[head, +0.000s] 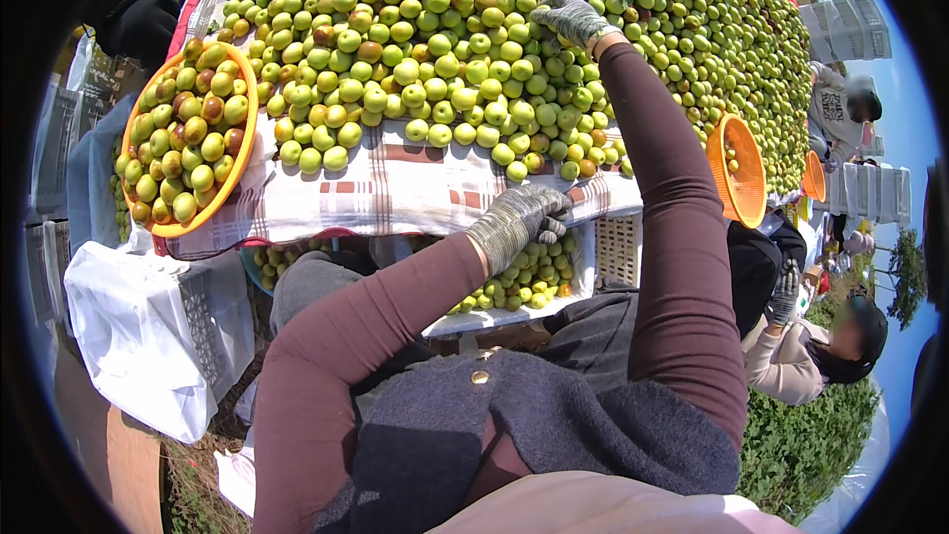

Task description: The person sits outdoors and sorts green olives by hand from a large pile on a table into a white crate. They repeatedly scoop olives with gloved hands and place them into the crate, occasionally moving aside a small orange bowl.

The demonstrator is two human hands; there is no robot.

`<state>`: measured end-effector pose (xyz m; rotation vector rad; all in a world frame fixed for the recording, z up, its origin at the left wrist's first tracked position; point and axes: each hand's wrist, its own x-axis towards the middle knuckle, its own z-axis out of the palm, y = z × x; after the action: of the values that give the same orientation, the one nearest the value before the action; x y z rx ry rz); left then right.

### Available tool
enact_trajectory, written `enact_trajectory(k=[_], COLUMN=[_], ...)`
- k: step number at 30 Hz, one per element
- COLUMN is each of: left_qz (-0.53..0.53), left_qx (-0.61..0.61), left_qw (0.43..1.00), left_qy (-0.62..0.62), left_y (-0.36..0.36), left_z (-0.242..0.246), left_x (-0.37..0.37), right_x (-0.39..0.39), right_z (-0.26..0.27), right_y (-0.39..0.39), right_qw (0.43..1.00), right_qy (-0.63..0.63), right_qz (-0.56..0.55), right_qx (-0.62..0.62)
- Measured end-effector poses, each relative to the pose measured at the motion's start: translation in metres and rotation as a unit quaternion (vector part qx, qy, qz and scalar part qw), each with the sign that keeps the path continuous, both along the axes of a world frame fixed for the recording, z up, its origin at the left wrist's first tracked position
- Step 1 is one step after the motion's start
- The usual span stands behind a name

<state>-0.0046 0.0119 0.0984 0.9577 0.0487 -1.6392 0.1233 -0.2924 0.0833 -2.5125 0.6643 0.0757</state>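
Note:
A broad heap of green jujubes (445, 67), some blotched with brown, covers a table spread with a checked cloth (356, 196). My right hand (574, 18), in a grey knit glove, reaches far into the heap with its fingertips down among the fruit. Whether it grips one is hidden. Nearer my body, my left hand (523, 226), gloved alike, hangs at the table's front edge with fingers curled; I cannot see what, if anything, is inside them. Below it, between my knees, stands a lined crate (586, 259) with many jujubes in it.
An orange plastic basket (252, 89) full of browner jujubes stands at the table's left corner. Another orange basket (749, 193) tilts at the right, holding several fruits. A crate draped in white cloth (126, 334) is at my left. A gloved co-worker (786, 363) sits at my right.

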Motion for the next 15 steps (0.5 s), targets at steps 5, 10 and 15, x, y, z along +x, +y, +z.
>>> enact_trajectory(k=[5, 10, 15], left_qz=[0.024, -0.002, 0.011], left_qx=[-0.038, -0.031, -0.049], left_qw=[0.999, 0.999, 0.999], left_qy=[-0.027, -0.03, -0.008], left_y=[0.005, 0.005, 0.015], left_z=[0.001, 0.0, -0.004], left_x=[-0.007, -0.014, -0.019], right_x=[-0.019, -0.06, -0.204], right_z=[0.005, 0.024, 0.062], right_y=[0.011, 0.03, 0.017], right_qw=[0.999, 0.988, 0.959], right_qy=[0.044, -0.02, -0.05], right_qz=[0.004, -0.048, -0.103], right_qx=[0.0, 0.143, 0.259])
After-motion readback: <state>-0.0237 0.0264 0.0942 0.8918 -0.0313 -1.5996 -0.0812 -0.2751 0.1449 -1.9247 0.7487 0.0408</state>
